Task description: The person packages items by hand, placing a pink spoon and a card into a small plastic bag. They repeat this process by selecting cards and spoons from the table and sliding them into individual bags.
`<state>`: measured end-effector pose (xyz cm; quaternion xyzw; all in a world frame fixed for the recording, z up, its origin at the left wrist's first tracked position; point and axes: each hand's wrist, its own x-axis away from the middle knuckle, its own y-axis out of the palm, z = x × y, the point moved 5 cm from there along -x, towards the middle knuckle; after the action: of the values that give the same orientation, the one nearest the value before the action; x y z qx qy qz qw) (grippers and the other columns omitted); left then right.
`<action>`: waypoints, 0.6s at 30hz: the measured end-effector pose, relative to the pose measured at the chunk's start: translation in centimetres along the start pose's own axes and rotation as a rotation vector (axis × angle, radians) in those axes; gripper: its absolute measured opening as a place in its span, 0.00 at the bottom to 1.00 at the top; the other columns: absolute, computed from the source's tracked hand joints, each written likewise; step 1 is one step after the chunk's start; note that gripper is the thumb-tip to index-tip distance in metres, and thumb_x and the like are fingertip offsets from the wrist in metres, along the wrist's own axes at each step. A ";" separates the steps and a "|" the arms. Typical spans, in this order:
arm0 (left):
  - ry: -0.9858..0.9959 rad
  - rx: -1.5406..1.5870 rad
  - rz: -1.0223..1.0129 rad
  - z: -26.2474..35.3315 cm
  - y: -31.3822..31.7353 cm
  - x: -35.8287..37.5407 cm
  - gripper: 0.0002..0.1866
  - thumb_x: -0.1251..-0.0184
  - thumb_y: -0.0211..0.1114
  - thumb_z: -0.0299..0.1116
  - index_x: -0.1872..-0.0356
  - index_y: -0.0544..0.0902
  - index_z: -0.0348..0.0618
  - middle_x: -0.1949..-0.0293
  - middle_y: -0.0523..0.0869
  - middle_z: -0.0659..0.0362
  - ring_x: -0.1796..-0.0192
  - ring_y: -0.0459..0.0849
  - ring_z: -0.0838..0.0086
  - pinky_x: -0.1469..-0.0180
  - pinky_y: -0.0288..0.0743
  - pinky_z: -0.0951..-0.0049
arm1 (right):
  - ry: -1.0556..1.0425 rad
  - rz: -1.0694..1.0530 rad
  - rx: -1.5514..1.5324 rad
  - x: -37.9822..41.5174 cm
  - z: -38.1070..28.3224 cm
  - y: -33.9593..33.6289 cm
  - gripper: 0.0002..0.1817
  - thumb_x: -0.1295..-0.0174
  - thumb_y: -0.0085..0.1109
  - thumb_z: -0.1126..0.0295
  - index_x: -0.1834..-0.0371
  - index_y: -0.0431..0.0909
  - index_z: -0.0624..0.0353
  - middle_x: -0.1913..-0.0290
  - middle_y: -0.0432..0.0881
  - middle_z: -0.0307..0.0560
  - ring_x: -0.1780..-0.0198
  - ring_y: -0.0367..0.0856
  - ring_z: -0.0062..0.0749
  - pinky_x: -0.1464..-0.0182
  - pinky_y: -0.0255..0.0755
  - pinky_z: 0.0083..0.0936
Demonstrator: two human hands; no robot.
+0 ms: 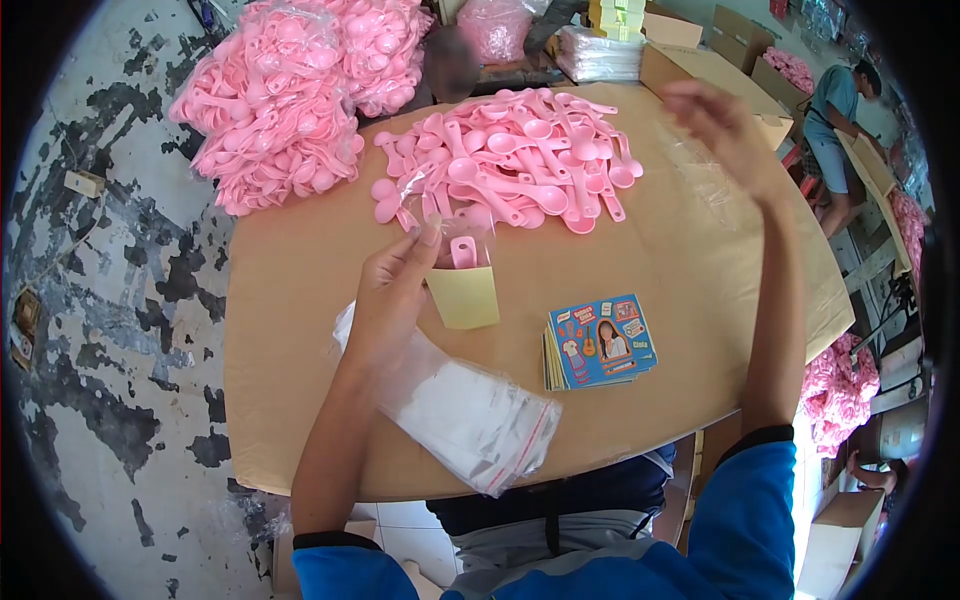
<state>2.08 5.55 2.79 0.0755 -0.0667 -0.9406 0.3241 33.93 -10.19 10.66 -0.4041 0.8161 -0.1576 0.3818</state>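
Note:
My left hand [400, 275] pinches the top of a clear plastic bag. Inside that bag are a pale yellow card [465, 298] and a pink spoon, whose handle [463, 252] shows above the card. Raised over the table's right side, my right hand [725, 135] is blurred, and I cannot make out its fingers. A stack of blue printed cards [603, 342] lies right of the bag. Below my left hand is a pile of clear, empty plastic bags [475, 415], partly under my left forearm. Loose pink spoons [520, 160] are heaped behind the held bag.
Large bags of pink spoons [270, 110] stand at the table's back left. Open cardboard boxes [700, 75] and wrapped packs [600, 55] are behind the brown-covered table [690, 250]. Another person [835, 125] is at the far right. A crumpled clear film [710, 185] lies near my right hand.

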 end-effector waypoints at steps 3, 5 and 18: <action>0.087 0.004 -0.009 0.7 0.8 0.4 0.23 0.21 0.52 0.45 0.42 0.79 0.34 0.55 0.87 0.58 0.58 0.84 0.80 0.52 0.78 0.77 | -0.058 -0.307 -0.126 2.5 -8.1 9.2 0.16 0.31 0.59 0.64 0.44 0.79 0.59 0.55 0.83 0.39 0.57 0.78 0.19 0.59 0.73 0.19; 0.109 -0.011 -0.009 1.2 1.7 0.9 0.24 0.21 0.50 0.44 0.41 0.77 0.32 0.52 0.86 0.54 0.55 0.85 0.74 0.50 0.80 0.73 | -0.223 -0.381 -0.170 4.2 -10.9 13.4 0.15 0.33 0.62 0.67 0.45 0.80 0.56 0.61 0.83 0.36 0.62 0.76 0.15 0.64 0.71 0.17; 0.167 -0.120 0.003 1.4 1.6 1.8 0.23 0.21 0.51 0.43 0.36 0.75 0.37 0.55 0.87 0.60 0.56 0.83 0.84 0.55 0.77 0.82 | -0.117 -0.393 -0.590 5.3 -10.2 15.8 0.11 0.34 0.63 0.72 0.50 0.83 0.61 0.62 0.86 0.39 0.61 0.80 0.14 0.58 0.76 0.18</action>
<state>1.42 3.27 4.29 0.1342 0.0170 -0.9328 0.3340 15.74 -4.97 5.75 -0.6545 0.7100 0.0380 0.2573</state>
